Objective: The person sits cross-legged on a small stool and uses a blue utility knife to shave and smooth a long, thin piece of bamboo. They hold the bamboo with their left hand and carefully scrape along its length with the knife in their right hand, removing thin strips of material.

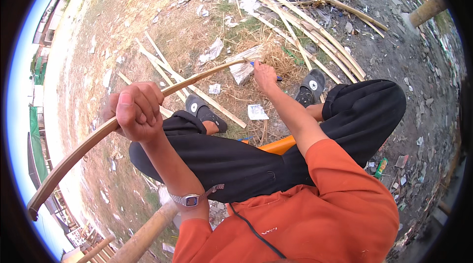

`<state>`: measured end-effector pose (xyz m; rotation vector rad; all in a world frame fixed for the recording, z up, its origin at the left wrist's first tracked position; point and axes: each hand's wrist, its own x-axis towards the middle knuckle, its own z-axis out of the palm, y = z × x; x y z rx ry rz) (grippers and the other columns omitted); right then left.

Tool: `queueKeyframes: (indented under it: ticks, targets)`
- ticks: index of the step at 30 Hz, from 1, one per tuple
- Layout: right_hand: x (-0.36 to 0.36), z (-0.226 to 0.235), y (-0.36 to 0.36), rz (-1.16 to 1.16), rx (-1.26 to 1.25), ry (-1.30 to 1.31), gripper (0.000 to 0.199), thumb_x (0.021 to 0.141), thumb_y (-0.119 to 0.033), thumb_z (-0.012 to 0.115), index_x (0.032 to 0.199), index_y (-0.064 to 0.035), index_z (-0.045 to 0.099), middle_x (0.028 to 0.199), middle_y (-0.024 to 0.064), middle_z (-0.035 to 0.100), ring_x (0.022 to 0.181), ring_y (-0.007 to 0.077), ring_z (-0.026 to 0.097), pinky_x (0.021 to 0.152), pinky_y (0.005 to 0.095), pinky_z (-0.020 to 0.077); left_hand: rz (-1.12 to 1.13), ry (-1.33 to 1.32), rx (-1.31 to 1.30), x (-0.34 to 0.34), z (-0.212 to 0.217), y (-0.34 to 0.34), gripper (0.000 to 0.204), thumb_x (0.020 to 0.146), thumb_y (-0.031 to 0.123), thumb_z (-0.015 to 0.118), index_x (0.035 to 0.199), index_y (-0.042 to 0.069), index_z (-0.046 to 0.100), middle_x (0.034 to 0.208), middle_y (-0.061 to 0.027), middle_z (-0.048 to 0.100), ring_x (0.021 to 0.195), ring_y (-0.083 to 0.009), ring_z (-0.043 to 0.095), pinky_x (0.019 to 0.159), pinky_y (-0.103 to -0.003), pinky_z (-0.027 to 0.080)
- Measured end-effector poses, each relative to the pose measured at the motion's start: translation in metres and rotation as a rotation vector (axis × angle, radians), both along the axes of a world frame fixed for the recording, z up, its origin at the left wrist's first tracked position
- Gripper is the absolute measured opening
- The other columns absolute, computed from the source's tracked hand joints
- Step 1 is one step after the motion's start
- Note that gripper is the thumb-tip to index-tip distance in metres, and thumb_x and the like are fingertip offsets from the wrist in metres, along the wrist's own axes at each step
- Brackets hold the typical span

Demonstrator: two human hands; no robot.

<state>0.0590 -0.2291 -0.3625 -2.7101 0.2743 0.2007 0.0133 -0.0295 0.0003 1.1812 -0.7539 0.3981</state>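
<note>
A long split-bamboo strip (197, 77) runs slantwise from the lower left to the middle of the head view. My left hand (139, 110) is closed in a fist around it, well up its length. The strip's far end rests by a pale block (241, 72), wood or stone, on the ground between my feet. At that end my right hand (266, 76) is closed around a tool with a blue handle (279, 78). My fingers cover most of the tool, so its kind does not show.
Several split bamboo strips (315, 36) lie piled at the far right, with more strips (165, 68) beyond my left foot. Straw (281, 56) and litter surround the block. Thick bamboo poles stand at the right (427, 10) and lower left (148, 233). An orange seat (277, 145) shows beneath me.
</note>
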Motion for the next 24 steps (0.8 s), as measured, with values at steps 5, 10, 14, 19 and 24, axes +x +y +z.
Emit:
queueKeyframes:
  ticks: [5,10,14,19,24]
  targets:
    - [-0.003,0.053,-0.002,-0.117,0.292,-0.073,0.025,0.092,-0.028,0.042,0.101,-0.0055,0.048,0.080,0.0263,0.061,0.077,0.0428,0.061,0.065,0.0527,0.0467,0.096,0.124,-0.004,-0.003,-0.001,0.000,0.037,0.087,0.008,0.037,0.052,0.013,0.028,0.038,-0.0007,0.028,0.031,-0.0089,0.021,0.038,-0.026,0.027]
    - [-0.019,0.037,0.017,-0.057,0.285,-0.046,0.026,0.092,-0.027,0.044,0.099,-0.0030,0.052,0.075,0.0249,0.062,0.073,0.0414,0.062,0.065,0.0523,0.0474,0.077,0.079,-0.005,-0.010,0.002,-0.007,0.035,0.085,0.003,0.038,0.052,0.010,0.030,0.039,-0.0026,0.032,0.029,-0.0090,0.024,0.034,-0.026,0.027]
    - [-0.012,-0.012,0.007,-0.074,-0.150,0.159,0.021,0.086,-0.017,0.051,0.101,-0.0052,0.060,0.078,0.0169,0.066,0.078,0.0283,0.067,0.060,0.0489,0.0509,0.024,0.018,0.019,-0.008,0.003,-0.010,0.035,0.084,0.001,0.039,0.052,0.009,0.030,0.038,-0.0025,0.033,0.029,-0.0088,0.027,0.032,-0.025,0.026]
    - [-0.001,-0.004,-0.038,0.024,-0.415,0.405,0.021,0.082,-0.016,0.054,0.094,-0.0082,0.070,0.092,0.0103,0.069,0.089,0.0230,0.067,0.065,0.0468,0.0528,0.118,0.046,0.036,-0.006,0.004,-0.005,0.038,0.087,0.005,0.037,0.051,0.013,0.028,0.038,-0.0004,0.029,0.029,-0.0084,0.019,0.033,-0.025,0.026]
    - [-0.008,0.113,-0.032,0.158,-0.063,0.439,0.028,0.082,-0.021,0.054,0.099,-0.0024,0.067,0.096,0.0154,0.067,0.089,0.0307,0.065,0.073,0.0434,0.0518,-0.024,0.015,0.070,-0.008,-0.001,0.005,0.037,0.083,0.004,0.039,0.048,0.013,0.027,0.036,0.0010,0.028,0.027,-0.0078,0.022,0.030,-0.024,0.025]
